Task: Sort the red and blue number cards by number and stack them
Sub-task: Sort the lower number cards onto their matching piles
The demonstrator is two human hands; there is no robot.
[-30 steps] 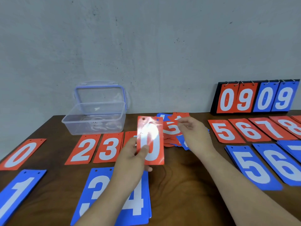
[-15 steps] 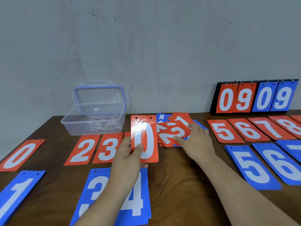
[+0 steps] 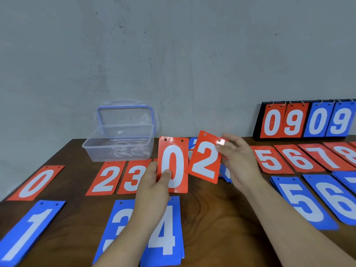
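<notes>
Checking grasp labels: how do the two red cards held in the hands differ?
The red card with a white 0 stands upright, gripped low by the left hand; the red card with a white 2 tilts rightward, gripped at its right edge by the right hand. Both are red rectangles with two top holes.

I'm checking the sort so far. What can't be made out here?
Head view:
Half-hidden red card right of the red 3: number behind left hand and red 0 card.
Unsorted pile: mostly behind the red 2 card and right hand.
Rightmost blue card, beyond the blue 6: cut by right edge.
</notes>
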